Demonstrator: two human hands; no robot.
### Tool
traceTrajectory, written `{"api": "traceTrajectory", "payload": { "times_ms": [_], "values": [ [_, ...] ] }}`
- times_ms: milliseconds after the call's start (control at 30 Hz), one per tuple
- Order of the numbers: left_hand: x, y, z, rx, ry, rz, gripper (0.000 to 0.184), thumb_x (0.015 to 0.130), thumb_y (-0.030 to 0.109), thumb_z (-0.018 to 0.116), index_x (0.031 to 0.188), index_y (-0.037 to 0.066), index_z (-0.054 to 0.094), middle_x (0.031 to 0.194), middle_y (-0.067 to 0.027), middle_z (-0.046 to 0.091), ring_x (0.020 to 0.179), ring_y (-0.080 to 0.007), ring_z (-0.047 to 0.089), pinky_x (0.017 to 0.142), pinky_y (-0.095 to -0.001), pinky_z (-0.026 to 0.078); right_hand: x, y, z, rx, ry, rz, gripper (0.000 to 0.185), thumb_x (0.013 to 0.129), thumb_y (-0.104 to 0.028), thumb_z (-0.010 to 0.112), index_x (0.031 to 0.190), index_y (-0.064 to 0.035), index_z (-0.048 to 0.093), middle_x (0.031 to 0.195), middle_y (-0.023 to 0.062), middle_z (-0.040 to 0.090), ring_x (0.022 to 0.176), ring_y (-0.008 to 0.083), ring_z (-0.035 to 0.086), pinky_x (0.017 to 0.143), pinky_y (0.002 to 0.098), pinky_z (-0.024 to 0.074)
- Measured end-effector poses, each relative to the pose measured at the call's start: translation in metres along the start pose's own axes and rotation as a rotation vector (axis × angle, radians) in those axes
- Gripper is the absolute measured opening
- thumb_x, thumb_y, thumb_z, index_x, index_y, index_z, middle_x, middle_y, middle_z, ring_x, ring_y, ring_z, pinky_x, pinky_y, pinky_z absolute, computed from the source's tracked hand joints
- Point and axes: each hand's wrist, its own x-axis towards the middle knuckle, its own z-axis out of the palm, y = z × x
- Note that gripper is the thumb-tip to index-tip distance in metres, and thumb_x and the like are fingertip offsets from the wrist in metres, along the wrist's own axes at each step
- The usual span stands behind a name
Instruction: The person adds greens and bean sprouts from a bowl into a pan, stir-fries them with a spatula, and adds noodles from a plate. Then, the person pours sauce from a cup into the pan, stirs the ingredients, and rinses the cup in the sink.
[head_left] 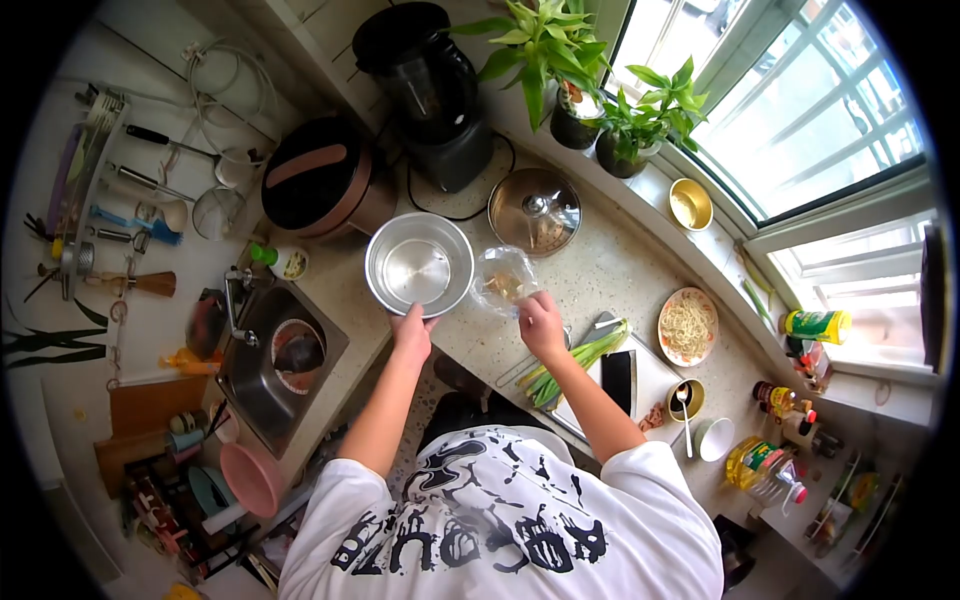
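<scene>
A round silver metal pot (419, 264) is tilted a little toward me above the counter corner, with my left hand (411, 330) closed on its near rim. Its inside shows bare metal. Just right of it is a clear, crinkled plastic bag or bowl (503, 280) with something pale brown in it; I cannot tell which. My right hand (541, 322) is closed at the near right edge of this clear thing. Spring onions (575, 365) lie below my right hand on a white cutting board (650, 375), beside a dark knife blade (618, 383).
Behind the pot stand a rice cooker (318, 178), a blender (430, 100) and a glass lid (535, 212). The sink (262, 385) is at left. A plate of noodles (688, 327), a bowl with a spoon (686, 398), a white bowl (714, 439) and an oil bottle (762, 470) stand right.
</scene>
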Motion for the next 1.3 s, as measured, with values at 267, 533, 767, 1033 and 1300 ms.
{"api": "traceTrajectory", "payload": {
  "times_ms": [267, 533, 767, 1033, 1300],
  "values": [
    [0.035, -0.037, -0.062, -0.059, -0.021, -0.176, 0.042, 0.088, -0.005, 0.054, 0.128, 0.008, 0.049, 0.117, -0.0112, 0.06, 0.102, -0.0279, 0.064, 0.09, -0.0459, 0.061, -0.068, -0.018, -0.037, 0.079, 0.154, 0.425, 0.022, 0.077, 0.004, 0.072, 0.098, -0.0037, 0.07, 0.091, 0.0103, 0.065, 0.084, 0.0246, 0.066, 0.076, 0.0342, 0.0533],
    [0.058, -0.033, -0.08, -0.015, -0.17, -0.297, 0.038, 0.085, -0.007, 0.055, 0.122, 0.0, 0.051, 0.116, -0.0133, 0.06, 0.104, -0.0305, 0.065, 0.091, -0.0485, 0.061, -0.145, -0.051, -0.033, 0.113, 0.413, 0.673, 0.02, 0.083, 0.007, 0.074, 0.1, -0.0015, 0.068, 0.086, 0.0017, 0.065, 0.075, 0.0079, 0.061, 0.069, 0.0229, 0.0501],
    [0.08, -0.036, -0.096, 0.017, -0.229, -0.382, 0.032, 0.088, -0.005, 0.057, 0.12, -0.003, 0.053, 0.117, -0.016, 0.06, 0.106, -0.0318, 0.064, 0.092, -0.0491, 0.06, -0.201, -0.113, -0.006, 0.046, 0.644, 0.898, 0.018, 0.079, -0.001, 0.07, 0.096, -0.0037, 0.07, 0.082, 0.0039, 0.063, 0.073, 0.0136, 0.059, 0.07, 0.0282, 0.0496],
    [0.046, -0.019, -0.092, -0.003, -0.282, -0.488, 0.048, 0.093, 0.029, 0.072, 0.129, 0.007, 0.048, 0.112, -0.0138, 0.06, 0.101, -0.0304, 0.065, 0.091, -0.0432, 0.06, -0.277, -0.16, -0.01, -0.031, 0.921, 1.008, 0.015, 0.077, 0.008, 0.062, 0.084, -0.0052, 0.062, 0.073, -0.0055, 0.051, 0.067, 0.0048, 0.047, 0.063, 0.0205, 0.0413],
    [-0.052, -0.044, -0.101, 0.266, -0.435, -0.597, 0.063, 0.096, 0.053, 0.049, 0.143, 0.012, 0.042, 0.116, -0.0132, 0.058, 0.096, -0.0307, 0.063, 0.088, -0.0444, 0.055, -0.36, -0.184, -0.029, 0.011, 1.173, 1.048, 0.015, 0.075, 0.008, 0.062, 0.084, -0.005, 0.062, 0.072, -0.0049, 0.051, 0.066, 0.0055, 0.048, 0.062, 0.0218, 0.0422]
  ]
}}
